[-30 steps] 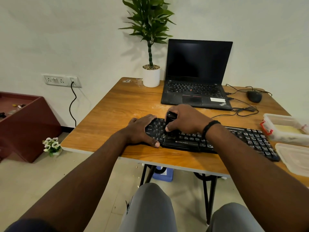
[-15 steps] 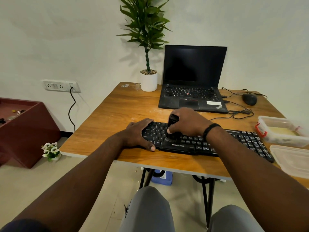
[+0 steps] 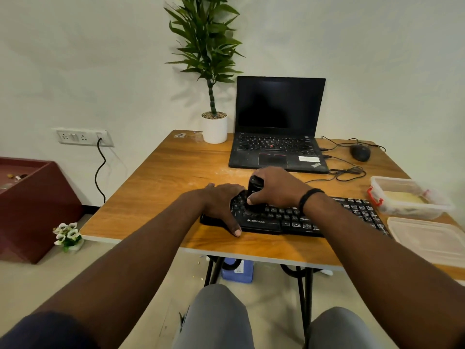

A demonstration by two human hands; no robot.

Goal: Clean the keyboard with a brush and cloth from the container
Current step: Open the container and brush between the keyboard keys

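Note:
A black keyboard (image 3: 289,219) lies along the front of the wooden table (image 3: 161,182). My right hand (image 3: 274,188) grips a black brush (image 3: 254,191) that stands upright, its lower end down on the keys at the keyboard's left part. My left hand (image 3: 221,205) rests flat over the keyboard's left end, thumb along its front edge. An open clear container (image 3: 412,200) with a yellowish cloth (image 3: 405,197) inside stands at the right, red clip on its side. Its lid (image 3: 432,238) lies in front of it.
An open black laptop (image 3: 278,137) stands behind the keyboard, a potted plant (image 3: 214,127) to its left, a mouse (image 3: 360,152) with loose cables to its right. White dust specks lie on the table near the laptop. A maroon box (image 3: 32,205) sits on the floor at left.
The view has tilted upward, so everything sits lower in the frame. The brush in my right hand has shifted slightly over the left keys; my left hand has stayed on the keyboard's end.

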